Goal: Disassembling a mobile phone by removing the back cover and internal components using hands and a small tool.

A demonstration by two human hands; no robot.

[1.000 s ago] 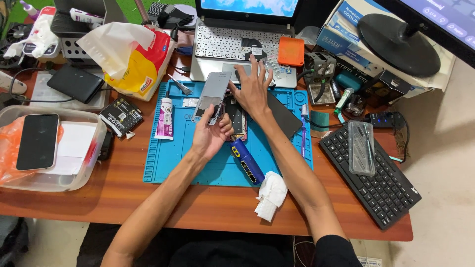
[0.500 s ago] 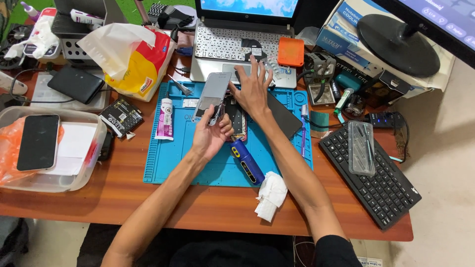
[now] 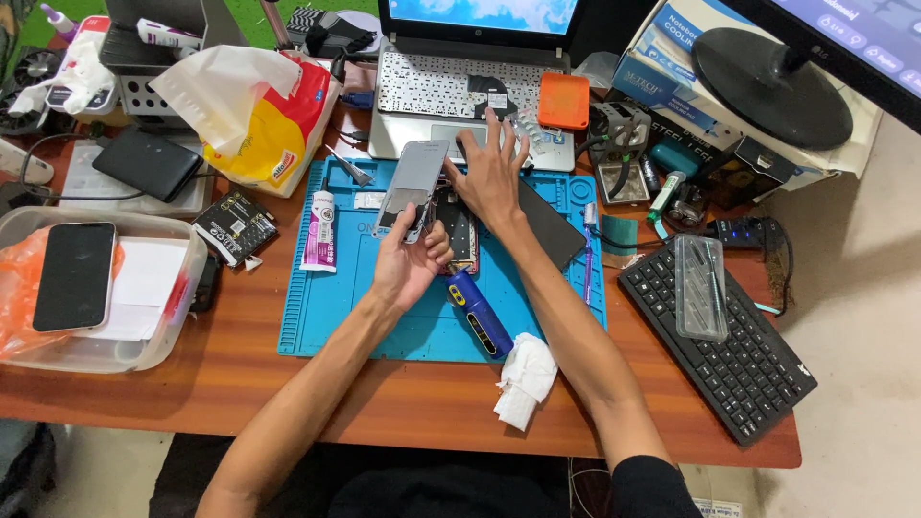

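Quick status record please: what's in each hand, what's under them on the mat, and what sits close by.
left hand: holds a grey phone back panel, lifted and tilted above the mat
right hand: fingers spread, pressing down on the opened phone body
surface: blue work mat on a wooden desk
near hands: blue electric screwdriver, white tube, crumpled white tissue
behind: open laptop, orange case
right side: black keyboard

The right hand [image 3: 491, 177] hides most of the opened phone [image 3: 459, 230]; the monitor [image 3: 844, 48] runs past the far right edge.
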